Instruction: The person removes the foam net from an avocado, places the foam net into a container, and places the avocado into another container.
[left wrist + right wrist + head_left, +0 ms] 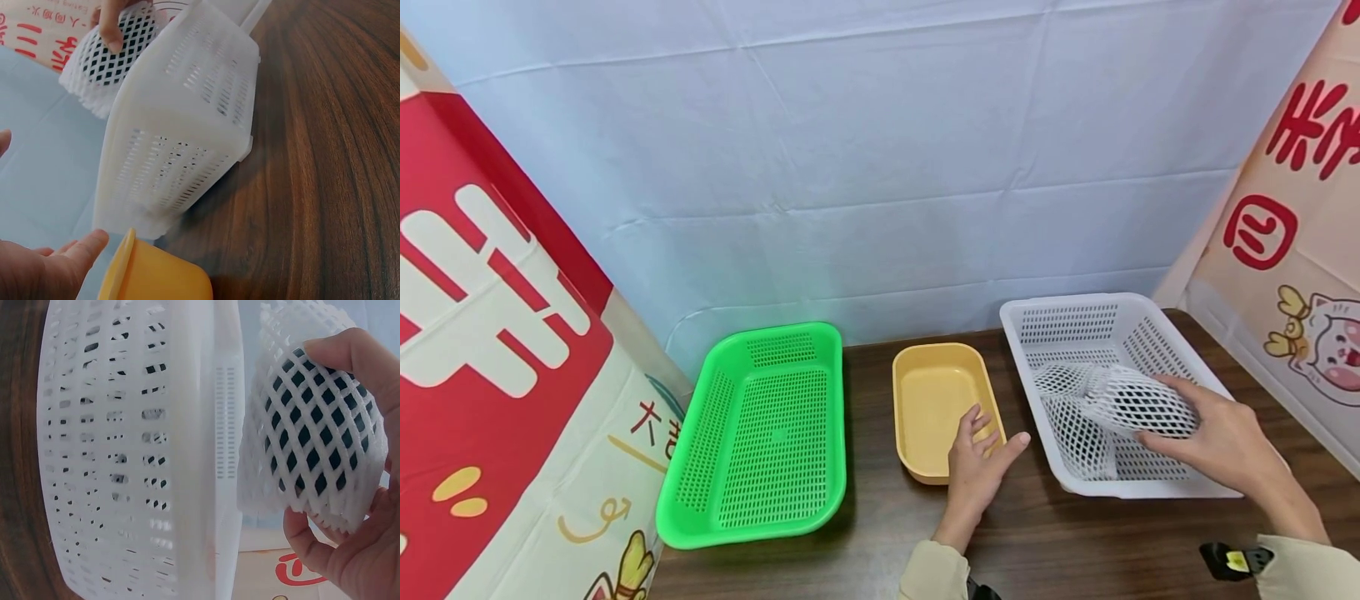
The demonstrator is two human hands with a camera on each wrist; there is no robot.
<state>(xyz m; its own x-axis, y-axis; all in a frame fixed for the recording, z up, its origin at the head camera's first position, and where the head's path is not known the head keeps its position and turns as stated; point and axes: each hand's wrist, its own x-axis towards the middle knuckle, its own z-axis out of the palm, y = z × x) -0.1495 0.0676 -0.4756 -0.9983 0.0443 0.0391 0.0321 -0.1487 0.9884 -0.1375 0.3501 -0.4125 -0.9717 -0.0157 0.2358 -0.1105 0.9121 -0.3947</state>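
Observation:
My right hand grips a dark, rounded object in a white foam net sleeve, holding it above the white basket. Thumb and fingers spread around the sleeve's sides in the right wrist view, and dark patches show through its diamond holes. What the object inside is, I cannot tell. More white foam netting lies in the basket below. My left hand is held with fingers apart by the near right side of the yellow container, and nothing is in its grasp.
A green slotted basket stands on the dark wooden table at the left. The yellow container sits between the two baskets. Pale cloth hangs behind the table, with printed panels at both sides.

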